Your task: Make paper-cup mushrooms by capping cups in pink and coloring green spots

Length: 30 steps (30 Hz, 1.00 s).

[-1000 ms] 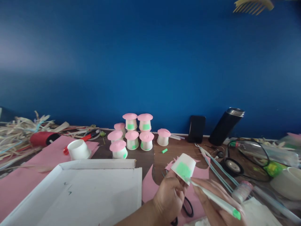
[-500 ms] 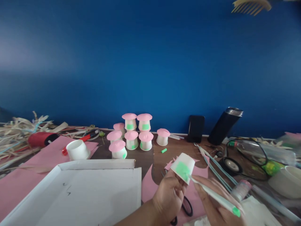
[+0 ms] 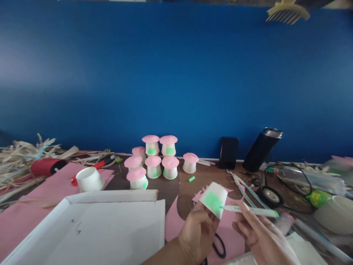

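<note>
Colouring in Green

The left hand (image 3: 197, 230) grasps an upturned, tilted paper cup (image 3: 217, 192) from below, above the pink paper (image 3: 230, 235) near the front of the table. The right hand (image 3: 261, 235) pinches a green marker (image 3: 263, 212), its tip at the green patch's lower right edge; whether it touches, I cannot tell. The step in hand looks like filling in that patch; another stroke would call for a steady cup and light pressure. A loose green cap (image 3: 191, 179) lies behind the cup.

Tiny lettering seems to run along the marker's barrel, too small to read. The white box lid (image 3: 116, 221) bears dark handwritten squiggles, not legible.
</note>
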Each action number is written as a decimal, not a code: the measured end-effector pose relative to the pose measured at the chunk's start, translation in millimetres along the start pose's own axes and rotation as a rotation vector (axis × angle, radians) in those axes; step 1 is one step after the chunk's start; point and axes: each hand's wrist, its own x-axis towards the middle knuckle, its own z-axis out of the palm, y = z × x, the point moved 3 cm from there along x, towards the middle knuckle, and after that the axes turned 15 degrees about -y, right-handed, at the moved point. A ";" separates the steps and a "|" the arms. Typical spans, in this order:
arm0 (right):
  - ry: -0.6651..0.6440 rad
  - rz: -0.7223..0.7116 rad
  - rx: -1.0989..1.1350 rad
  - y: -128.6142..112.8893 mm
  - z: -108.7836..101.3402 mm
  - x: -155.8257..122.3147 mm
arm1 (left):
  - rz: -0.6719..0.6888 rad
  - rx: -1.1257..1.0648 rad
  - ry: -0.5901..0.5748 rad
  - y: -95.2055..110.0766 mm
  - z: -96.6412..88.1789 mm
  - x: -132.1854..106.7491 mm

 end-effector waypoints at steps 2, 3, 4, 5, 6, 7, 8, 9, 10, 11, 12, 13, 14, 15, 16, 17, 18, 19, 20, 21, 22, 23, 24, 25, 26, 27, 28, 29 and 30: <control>-0.008 0.061 0.205 2.4 5.8 1.5 | 0.009 0.005 -0.008 -0.5 -0.7 0.6; -0.029 0.084 0.261 3.0 9.1 1.6 | 0.017 0.007 -0.016 -0.5 -0.6 1.2; -0.057 0.102 0.294 3.3 12.0 1.7 | 0.022 0.008 -0.025 -0.5 -0.2 2.0; -0.081 0.116 0.314 3.7 14.0 1.7 | 0.028 0.009 -0.038 -0.3 0.5 2.8; -0.096 0.127 0.331 4.3 15.0 1.9 | 0.032 0.011 -0.052 -0.1 1.3 3.6; -0.104 0.139 0.351 5.1 15.1 2.3 | 0.033 0.016 -0.065 0.0 2.1 4.3; -0.104 0.154 0.379 6.4 14.4 3.0 | 0.030 0.024 -0.078 0.1 2.8 4.8; -0.100 0.175 0.411 7.9 13.3 3.7 | 0.025 0.035 -0.090 0.1 3.3 5.1; -0.096 0.194 0.443 9.5 12.0 4.6 | 0.020 0.045 -0.096 0.1 3.4 5.1; -0.092 0.210 0.469 10.9 10.6 5.4 | 0.017 0.055 -0.095 0.0 3.2 4.8; -0.089 0.221 0.485 12.0 9.3 6.0 | 0.013 0.064 -0.090 -0.1 2.8 4.3; -0.084 0.226 0.490 12.9 8.0 6.4 | 0.008 0.077 -0.080 -0.1 2.2 3.6; -0.078 0.226 0.487 13.5 7.0 6.5 | 0.006 0.093 -0.073 -0.1 1.8 2.8; -0.073 0.223 0.481 14.0 6.3 6.4 | 0.004 0.109 -0.066 0.0 1.5 2.2; -0.068 0.222 0.475 14.3 5.9 6.0 | 0.001 0.118 -0.061 0.1 1.3 1.7; -0.065 0.222 0.468 14.7 5.9 5.5 | -0.003 0.121 -0.058 0.2 1.4 1.6; -0.062 0.220 0.458 14.8 6.2 4.9 | -0.007 0.117 -0.055 0.3 1.7 1.6; -0.061 0.217 0.444 14.9 6.6 4.4 | -0.012 0.106 -0.054 0.4 2.1 1.9; -0.060 0.213 0.428 14.8 7.1 4.1 | -0.014 0.092 -0.055 0.5 2.7 2.3; -0.060 0.205 0.405 14.4 7.3 3.8 | -0.015 0.083 -0.058 0.7 3.4 2.7; -0.058 0.190 0.369 13.5 7.1 3.8 | -0.011 0.079 -0.061 0.9 4.1 3.1; -0.051 0.167 0.320 12.1 6.1 3.7 | -0.006 0.075 -0.059 1.2 4.6 3.3; -0.040 0.140 0.268 10.2 4.7 3.4 | -0.006 0.071 -0.052 1.3 4.7 3.3; -0.024 0.114 0.221 7.8 2.8 2.6 | -0.012 0.067 -0.040 1.1 4.4 3.0; 0.005 0.085 0.158 4.8 0.4 1.3 | -0.020 0.061 -0.023 0.7 3.6 2.4; 0.037 0.054 0.069 1.0 -1.9 -0.8 | -0.030 0.055 -0.007 0.1 2.4 1.7; 0.063 0.029 -0.013 -2.9 -3.6 -3.3 | -0.038 0.047 0.007 -0.6 0.8 0.9; 0.096 -0.023 -0.214 -8.8 -4.5 -6.3 | -0.045 0.040 0.019 -1.3 -1.1 0.2; 0.084 -0.075 -0.405 -14.2 -3.1 -9.0 | -0.053 0.034 0.031 -1.9 -3.1 -0.5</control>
